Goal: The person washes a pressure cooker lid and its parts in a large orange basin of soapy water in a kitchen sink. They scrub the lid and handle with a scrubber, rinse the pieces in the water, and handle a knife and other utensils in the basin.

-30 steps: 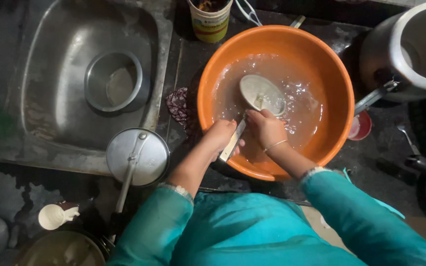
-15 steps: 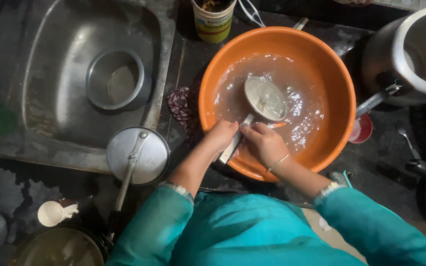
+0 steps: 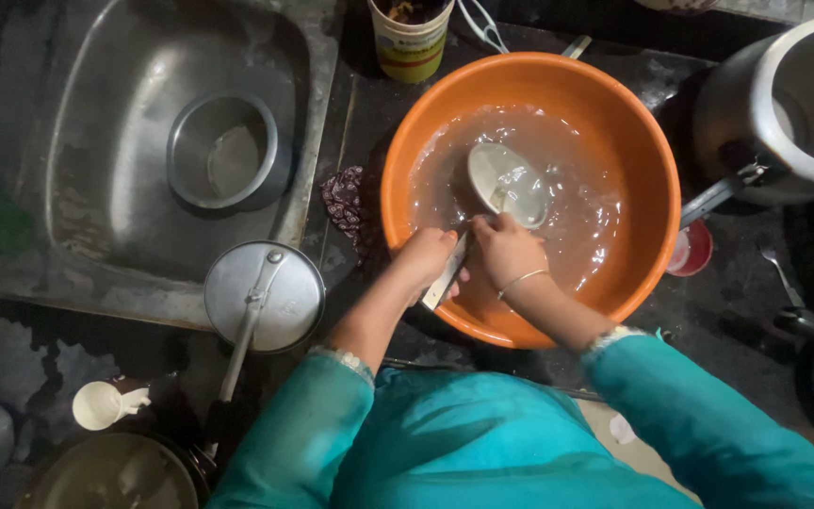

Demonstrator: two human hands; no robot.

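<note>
The left hand [image 3: 426, 259] was clenched around the flat metal handle of a steel ladle [image 3: 506, 184], at the near rim of an orange plastic basin [image 3: 652, 170] holding soapy water. The right hand [image 3: 506, 250] was curled, fingers pressed where the handle meets the ladle's bowl, which lay half submerged. Left of the basin sat a steel sink [image 3: 96, 217] with a steel pot [image 3: 228, 151] inside, and a lidded saucepan [image 3: 263, 297] on its edge. A cylindrical cream container [image 3: 410, 42] with a green and red label stood behind the basin; a pressure cooker [image 3: 793, 104] stood to the right.
</note>
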